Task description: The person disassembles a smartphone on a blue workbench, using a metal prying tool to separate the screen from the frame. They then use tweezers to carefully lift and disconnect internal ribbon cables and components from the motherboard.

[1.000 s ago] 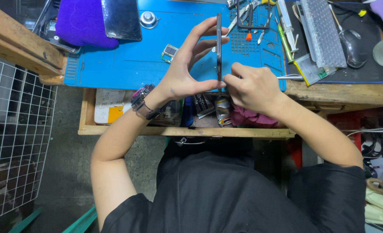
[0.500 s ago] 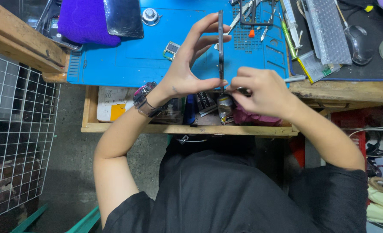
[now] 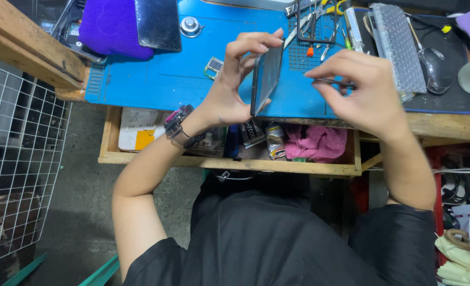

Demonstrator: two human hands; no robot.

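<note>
With the left hand (image 3: 229, 90) clamped edgewise on the phone (image 3: 265, 78) and the right hand (image 3: 365, 95) pinching tweezers (image 3: 334, 82) apart from it, a loosened grip could have dropped the phone onto the blue mat (image 3: 155, 79).

The thin dark glossy glass phone panel (image 3: 266, 79) looked smooth; the blue matt rubbery work mat (image 3: 155, 79) lay on a rough wooden bench (image 3: 447, 124); the pink rag (image 3: 319, 143) was soft cloth.

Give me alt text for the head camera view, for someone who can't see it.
Seen from above, a person's left hand holds a dark phone on edge over a blue work mat, while the right hand pinches a thin dark tool beside it.
</note>
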